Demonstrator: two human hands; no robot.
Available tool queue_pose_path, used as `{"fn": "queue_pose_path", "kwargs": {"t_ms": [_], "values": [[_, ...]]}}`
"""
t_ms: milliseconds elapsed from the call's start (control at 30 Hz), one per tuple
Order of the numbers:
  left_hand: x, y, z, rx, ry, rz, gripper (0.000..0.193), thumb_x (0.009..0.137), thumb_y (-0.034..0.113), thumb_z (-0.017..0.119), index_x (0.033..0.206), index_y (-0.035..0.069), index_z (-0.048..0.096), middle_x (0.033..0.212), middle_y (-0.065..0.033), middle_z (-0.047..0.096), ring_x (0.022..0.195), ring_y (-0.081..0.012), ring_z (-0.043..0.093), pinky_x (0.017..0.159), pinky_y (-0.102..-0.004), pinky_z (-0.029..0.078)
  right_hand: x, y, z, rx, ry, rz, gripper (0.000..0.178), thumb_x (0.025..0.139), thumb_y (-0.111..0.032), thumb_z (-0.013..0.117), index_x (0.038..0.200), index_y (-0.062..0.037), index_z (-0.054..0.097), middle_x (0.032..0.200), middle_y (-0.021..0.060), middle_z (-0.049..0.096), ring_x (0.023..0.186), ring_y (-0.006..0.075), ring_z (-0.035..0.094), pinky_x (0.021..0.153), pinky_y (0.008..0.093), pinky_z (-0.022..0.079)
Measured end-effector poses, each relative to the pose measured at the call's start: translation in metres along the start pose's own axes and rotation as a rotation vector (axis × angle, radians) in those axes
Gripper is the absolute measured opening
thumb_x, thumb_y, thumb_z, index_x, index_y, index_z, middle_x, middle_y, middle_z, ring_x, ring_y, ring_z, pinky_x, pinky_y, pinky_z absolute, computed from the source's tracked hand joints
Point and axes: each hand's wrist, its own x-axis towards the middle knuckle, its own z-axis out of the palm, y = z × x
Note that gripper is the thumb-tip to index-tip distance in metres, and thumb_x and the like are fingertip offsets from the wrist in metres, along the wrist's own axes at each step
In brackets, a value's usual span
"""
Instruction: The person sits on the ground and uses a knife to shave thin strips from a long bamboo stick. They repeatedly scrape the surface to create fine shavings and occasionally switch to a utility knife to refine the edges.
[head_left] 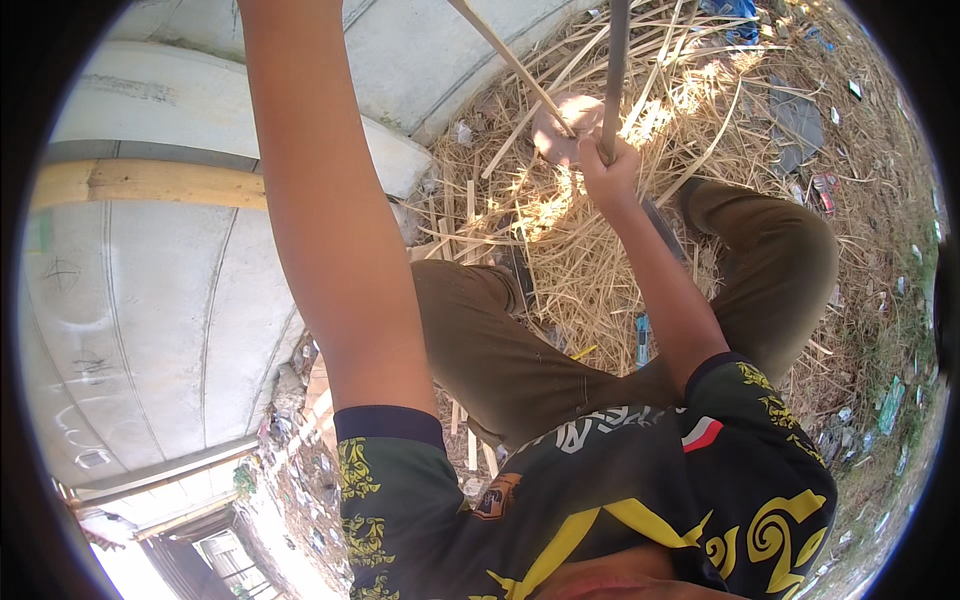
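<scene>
My right hand (pixel 610 172) is closed around the lower end of a long, slim grey-brown stick (pixel 617 70), which rises past the top edge of the picture. Just left of it, a pale bamboo strip (pixel 512 66) slants down from the top edge, its lower end against a rounded pinkish block (pixel 553 130) on the ground. My left arm (pixel 320 200) reaches up and leaves the picture at the top, so the left hand cannot be seen. Both my knees are bent to either side of the block.
Pale shavings and split strips (pixel 590 270) cover the ground between my legs. A concrete wall (pixel 160 320) with a bamboo pole (pixel 150 184) stands at the left. A teal-handled tool (pixel 642 340) lies near my lap, and a flat grey piece (pixel 795 125) among litter at the right.
</scene>
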Motion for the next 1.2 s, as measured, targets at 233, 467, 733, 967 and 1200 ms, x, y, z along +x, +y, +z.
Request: {"fn": "queue_pose_path", "kwargs": {"t_ms": [233,467,733,967,1200], "values": [[-0.003,0.003,0.001,0.183,0.016,0.070,0.057,0.104,0.058,0.041,0.063,0.018,0.033,0.052,0.0057,0.021,0.042,-0.0089,0.015,0.040,-0.0266,0.011,-0.002,0.076,-0.016,-0.498,-0.191,0.603,0.042,0.081,-0.034,0.069,0.077,0.0073,0.068,0.073,0.0196,0.068,0.070,0.0316,0.068,0.068,0.0451,0.052],[-0.009,-0.001,-0.014,0.076,-0.003,0.007,0.056,0.103,0.059,0.041,0.064,0.019,0.033,0.053,0.0055,0.023,0.042,-0.0088,0.017,0.041,-0.0269,0.012,0.030,-0.079,-0.012,-0.078,0.002,0.011,0.038,0.085,-0.030,0.075,0.063,-0.0046,0.056,0.053,0.0014,0.052,0.045,0.0111,0.046,0.050,0.0311,0.040],[-0.010,-0.003,0.024,0.261,-0.043,-0.065,0.059,0.105,0.059,0.039,0.062,0.019,0.034,0.052,0.0065,0.023,0.042,-0.0076,0.015,0.039,-0.0256,0.013,-0.028,0.157,-0.057,-0.714,-0.255,0.586,0.040,0.085,-0.025,0.066,0.105,0.0104,0.069,0.094,0.0266,0.072,0.092,0.0349,0.072,0.080,0.0424,0.055],[-0.013,0.018,-0.005,0.143,0.054,0.009,0.058,0.105,0.057,0.036,0.062,0.019,0.033,0.050,0.0057,0.021,0.040,-0.0081,0.014,0.038,-0.0263,0.011,-0.019,0.165,-0.040,-0.540,-0.231,0.715,0.041,0.083,-0.030,0.066,0.090,0.0103,0.067,0.070,0.0197,0.065,0.068,0.0292,0.066,0.065,0.0425,0.052],[-0.017,0.023,-0.034,-0.233,0.023,-0.079,0.058,0.099,0.064,0.043,0.063,0.019,0.031,0.050,0.0048,0.022,0.041,-0.0094,0.015,0.039,-0.0260,0.012,0.030,-0.022,-0.001,0.103,-0.070,0.038,0.035,0.084,-0.019,0.071,0.060,-0.0041,0.051,0.055,-0.0026,0.048,0.053,0.0061,0.043,0.049,0.0292,0.033]]}}
